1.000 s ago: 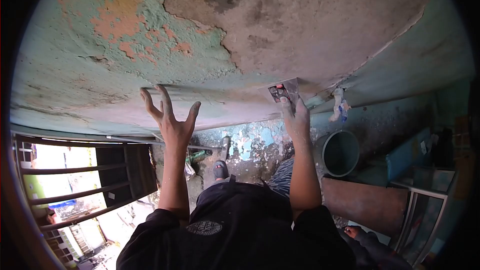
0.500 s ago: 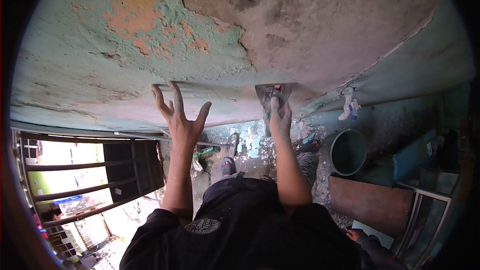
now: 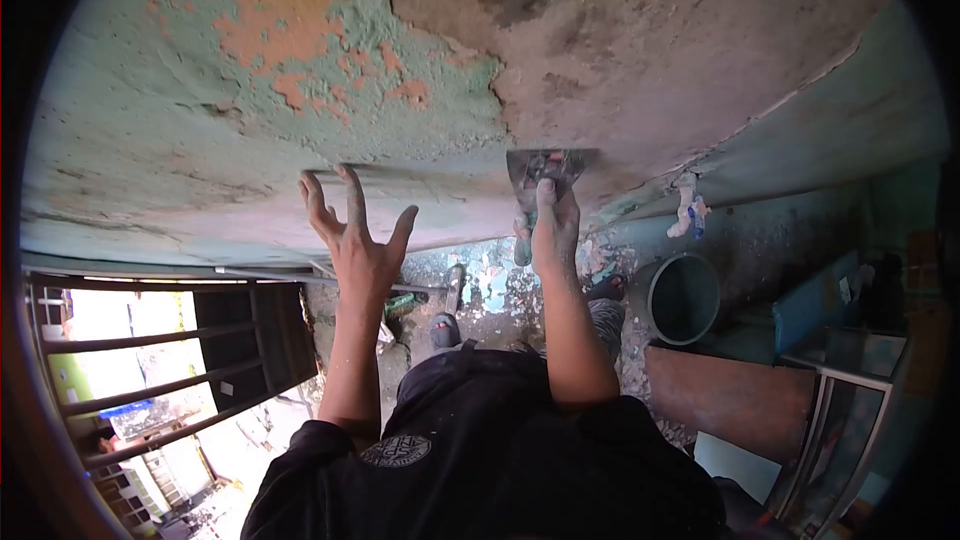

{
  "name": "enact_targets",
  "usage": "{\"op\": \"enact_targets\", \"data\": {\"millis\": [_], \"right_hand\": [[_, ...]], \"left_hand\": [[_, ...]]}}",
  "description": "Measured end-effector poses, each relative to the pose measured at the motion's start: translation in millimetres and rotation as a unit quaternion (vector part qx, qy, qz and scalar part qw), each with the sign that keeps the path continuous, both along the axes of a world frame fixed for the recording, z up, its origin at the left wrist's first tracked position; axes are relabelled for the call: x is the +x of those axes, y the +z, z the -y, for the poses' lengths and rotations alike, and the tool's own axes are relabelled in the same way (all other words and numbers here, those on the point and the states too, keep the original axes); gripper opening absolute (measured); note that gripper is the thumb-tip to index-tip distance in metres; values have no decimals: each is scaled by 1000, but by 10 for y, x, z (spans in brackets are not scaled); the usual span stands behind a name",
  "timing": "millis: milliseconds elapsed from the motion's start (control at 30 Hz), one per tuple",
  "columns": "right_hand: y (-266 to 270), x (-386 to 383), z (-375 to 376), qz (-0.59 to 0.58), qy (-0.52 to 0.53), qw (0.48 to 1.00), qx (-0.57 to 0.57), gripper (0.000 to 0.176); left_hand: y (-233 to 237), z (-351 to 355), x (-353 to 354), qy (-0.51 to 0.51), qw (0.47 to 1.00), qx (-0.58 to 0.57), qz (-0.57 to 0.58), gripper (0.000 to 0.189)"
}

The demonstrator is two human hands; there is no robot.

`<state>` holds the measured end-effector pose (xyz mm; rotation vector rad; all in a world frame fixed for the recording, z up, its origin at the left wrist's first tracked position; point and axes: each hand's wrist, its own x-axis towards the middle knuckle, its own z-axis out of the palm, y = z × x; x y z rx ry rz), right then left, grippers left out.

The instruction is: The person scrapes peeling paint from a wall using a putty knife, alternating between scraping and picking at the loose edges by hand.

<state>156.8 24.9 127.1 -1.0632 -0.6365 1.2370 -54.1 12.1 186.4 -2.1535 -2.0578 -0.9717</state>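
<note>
A wide-bladed paint scraper point(image 3: 522, 168) is gripped in my right hand point(image 3: 556, 235), its blade edge against the wall point(image 3: 640, 90). My thumb lies along the back of the scraper, and the handle end shows below my fingers. To the left, my left hand point(image 3: 362, 252) has its fingers spread, with the fingertips at the wall. Green paint point(image 3: 420, 120) with orange patches is peeling from the wall above my left hand. Bare, brownish wall spreads above and right of the blade, along a ragged paint edge.
Right of my legs stands a round bucket point(image 3: 684, 298), below a white tap point(image 3: 684, 208) on the wall. A brown board point(image 3: 730, 400) and a metal-framed cabinet point(image 3: 850, 420) are at lower right. Paint flakes litter the floor point(image 3: 490, 285). A barred window point(image 3: 160, 335) opens at left.
The scraper has moved slightly up the wall with my right hand. My left hand stays spread in about the same place. Another person's hand at lower right is out of sight now.
</note>
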Motion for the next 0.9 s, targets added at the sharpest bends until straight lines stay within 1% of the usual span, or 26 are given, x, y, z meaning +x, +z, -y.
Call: {"op": "enact_targets", "data": {"millis": [33, 67, 100, 167, 233, 267, 333, 400, 467, 500, 533, 567, 633, 667, 767, 800, 833, 867, 900], "right_hand": [[-86, -12, -5, 1, -4, 1000, 9, 39], [-216, -43, 42, 2, -7, 1000, -27, 38], [-362, -71, 85, 2, -9, 998, -64, 37], [-442, -41, 103, 15, -1, 998, -65, 35], [-252, -32, 132, -12, 8, 998, -65, 34], [-266, -40, 122, -11, 4, 997, -79, 32], [-343, -15, 91, 5, -6, 997, -73, 32], [-412, 10, 70, 25, -4, 998, -54, 31], [-366, 34, 73, 27, -5, 998, -52, 31], [-275, 34, 48, 33, -3, 998, -54, 31], [-112, 15, 25, 53, -41, 997, -49, 33], [-56, 55, 44, 59, -20, 994, -86, 35], [-250, 27, 53, 40, -21, 995, -87, 35], [-352, 24, 49, 40, -22, 996, -78, 35], [-401, 21, 63, 34, 5, 998, -50, 35], [-180, 33, 46, 46, -5, 998, -52, 35], [-69, 48, 43, 59, -17, 996, -57, 35], [-91, 63, 27, 28, 4, 998, -56, 35], [-247, 52, 40, 27, 0, 998, -54, 35]], "left_hand": [[-2, -39, -6, 3, 1000, 6, -7, 95], [-36, -55, -33, -1, 999, 28, -35, 96], [-22, -66, -32, -3, 999, 33, -34, 96], [-1, -53, -37, -7, 997, 43, -64, 96], [-1, -38, -49, -11, 997, 40, -70, 96], [-13, -42, -51, -10, 998, 32, -48, 96], [0, -44, -14, -1, 1000, 16, -17, 96], [-27, -39, -14, -7, 1000, 21, -22, 96], [-1, -87, -47, -11, 999, 38, -30, 96], [7, -107, -55, -16, 998, 47, -40, 96], [-8, -60, -57, -19, 998, 45, -48, 96], [-16, 15, -40, -16, 998, 34, -49, 96], [53, -33, 16, -9, 1000, 4, 21, 94], [1, -40, -38, -16, 999, 24, -36, 97], [-3, -54, -44, -11, 997, 39, -59, 97], [-22, -52, -57, -18, 998, 38, -52, 98], [-23, -22, -47, -20, 998, 30, -54, 98], [0, -10, -23, -13, 999, 16, -37, 98], [32, -38, -8, -8, 1000, 9, -20, 98]]}}
